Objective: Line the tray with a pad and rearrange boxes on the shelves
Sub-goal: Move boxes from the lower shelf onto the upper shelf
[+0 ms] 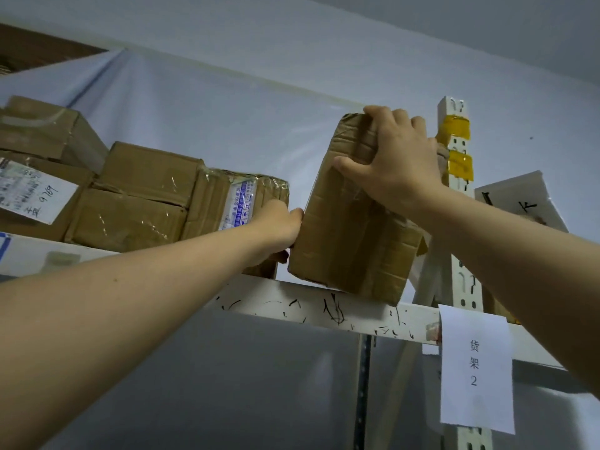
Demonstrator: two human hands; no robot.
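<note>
A tall brown cardboard box (350,235) wrapped in tape stands tilted on the front edge of the top white shelf (311,303), its lower corner hanging over the rail. My right hand (396,160) grips its upper right part, fingers over the top. My left hand (276,228) is pressed against its lower left side, fingers tucked into the gap between this box and a taped box with a white and blue label (227,206). No tray or pad is in view.
Several more cardboard boxes (136,196) are stacked along the shelf to the left, one with a handwritten label (29,190). A white slotted upright with yellow tape (454,144) stands right of the box, with a paper sign (475,368) hanging below. Pale sheeting covers the wall behind.
</note>
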